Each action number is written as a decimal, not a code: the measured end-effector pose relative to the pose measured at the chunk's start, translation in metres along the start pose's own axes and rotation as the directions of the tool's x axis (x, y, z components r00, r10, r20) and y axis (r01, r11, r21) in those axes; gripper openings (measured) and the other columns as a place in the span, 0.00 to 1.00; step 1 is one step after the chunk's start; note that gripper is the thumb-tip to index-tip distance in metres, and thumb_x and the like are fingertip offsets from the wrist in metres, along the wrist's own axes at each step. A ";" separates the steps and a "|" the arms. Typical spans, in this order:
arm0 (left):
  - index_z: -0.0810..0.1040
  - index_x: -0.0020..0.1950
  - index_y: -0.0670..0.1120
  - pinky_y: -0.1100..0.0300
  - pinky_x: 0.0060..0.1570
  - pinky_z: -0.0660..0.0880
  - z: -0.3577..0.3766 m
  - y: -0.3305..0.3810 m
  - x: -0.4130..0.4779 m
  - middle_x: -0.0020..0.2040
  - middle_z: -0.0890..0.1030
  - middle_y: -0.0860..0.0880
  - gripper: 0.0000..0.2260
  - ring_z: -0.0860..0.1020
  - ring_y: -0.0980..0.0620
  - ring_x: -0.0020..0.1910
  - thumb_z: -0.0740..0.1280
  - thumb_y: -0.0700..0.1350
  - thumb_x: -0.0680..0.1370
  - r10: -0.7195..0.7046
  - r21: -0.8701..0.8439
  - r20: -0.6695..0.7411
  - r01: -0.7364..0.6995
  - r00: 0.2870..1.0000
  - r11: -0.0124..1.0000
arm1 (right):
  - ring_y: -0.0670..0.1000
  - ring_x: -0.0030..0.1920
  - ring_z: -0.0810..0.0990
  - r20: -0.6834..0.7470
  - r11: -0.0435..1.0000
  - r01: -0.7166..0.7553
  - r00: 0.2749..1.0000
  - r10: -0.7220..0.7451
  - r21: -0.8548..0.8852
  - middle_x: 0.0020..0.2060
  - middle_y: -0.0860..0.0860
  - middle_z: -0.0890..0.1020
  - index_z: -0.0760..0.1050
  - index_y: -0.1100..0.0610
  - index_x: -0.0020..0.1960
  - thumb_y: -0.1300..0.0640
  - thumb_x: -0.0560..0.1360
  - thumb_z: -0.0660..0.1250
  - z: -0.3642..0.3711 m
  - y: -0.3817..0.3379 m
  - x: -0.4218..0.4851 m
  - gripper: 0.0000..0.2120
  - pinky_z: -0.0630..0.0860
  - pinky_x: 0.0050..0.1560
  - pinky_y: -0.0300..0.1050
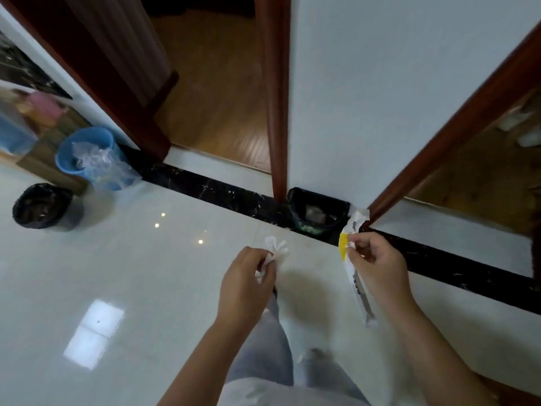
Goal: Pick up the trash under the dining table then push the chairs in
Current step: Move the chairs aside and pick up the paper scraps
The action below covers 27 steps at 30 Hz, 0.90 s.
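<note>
Evidently the gathering part is done, to judge by what the hands carry. The left hand point(246, 276) pinches a crumpled white tissue point(276, 252) between curled fingers and thumb. The right hand point(377, 265) pinches a long white and yellow wrapper point(361, 300) near its upper end, so the rest hangs below the fingers. Both pieces are held up over the pale tiled floor point(146, 273). Ahead, at the floor's far edge, a small black-lined bin point(292, 200) stands on the dark border strip against the white wall point(380, 112). A blue bucket point(63, 159) and a black bin point(17, 206) stand toward the far left corner. The trash has yet to be dropped in a bin. Neither the dining table nor the chairs are in view, so pushing the chairs in appears to be left.
</note>
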<state>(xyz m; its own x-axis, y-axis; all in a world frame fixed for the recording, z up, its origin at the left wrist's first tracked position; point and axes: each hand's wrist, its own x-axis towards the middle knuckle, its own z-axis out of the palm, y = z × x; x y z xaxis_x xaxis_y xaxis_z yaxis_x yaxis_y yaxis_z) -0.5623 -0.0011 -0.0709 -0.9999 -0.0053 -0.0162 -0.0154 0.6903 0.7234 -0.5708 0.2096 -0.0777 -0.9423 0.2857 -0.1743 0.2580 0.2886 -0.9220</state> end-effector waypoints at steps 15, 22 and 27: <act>0.77 0.39 0.42 0.70 0.32 0.67 0.129 -0.060 0.279 0.35 0.76 0.49 0.06 0.72 0.54 0.32 0.66 0.44 0.73 0.183 -0.008 0.223 -0.186 0.957 0.983 | 0.42 0.37 0.78 -0.168 0.949 -0.298 0.935 0.312 0.105 0.35 0.48 0.81 0.77 0.49 0.39 0.65 0.71 0.69 0.107 0.101 0.241 0.11 0.74 0.40 0.32; 0.75 0.38 0.43 0.67 0.28 0.67 0.232 -0.144 0.318 0.34 0.76 0.50 0.05 0.72 0.54 0.32 0.70 0.38 0.72 0.206 0.020 0.206 -0.215 0.957 0.976 | 0.50 0.37 0.79 -0.197 0.803 -0.445 0.813 0.548 0.396 0.36 0.52 0.80 0.77 0.57 0.40 0.69 0.72 0.67 0.145 0.226 0.321 0.08 0.76 0.31 0.34; 0.76 0.39 0.43 0.61 0.28 0.71 0.292 -0.206 0.326 0.34 0.77 0.50 0.05 0.74 0.53 0.31 0.71 0.36 0.71 0.177 0.062 0.234 -0.197 0.956 0.978 | 0.48 0.38 0.78 -0.213 0.770 -0.475 0.775 0.595 0.425 0.38 0.53 0.80 0.77 0.53 0.39 0.69 0.72 0.67 0.172 0.313 0.349 0.11 0.75 0.37 0.36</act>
<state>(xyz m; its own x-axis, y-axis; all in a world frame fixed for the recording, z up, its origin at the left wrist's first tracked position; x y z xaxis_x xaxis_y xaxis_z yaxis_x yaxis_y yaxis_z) -0.8827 0.0666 -0.4264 -0.9568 0.2867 -0.0486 0.1823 0.7215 0.6680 -0.8553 0.2425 -0.4867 -0.5310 0.5877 -0.6104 0.5560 -0.3020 -0.7744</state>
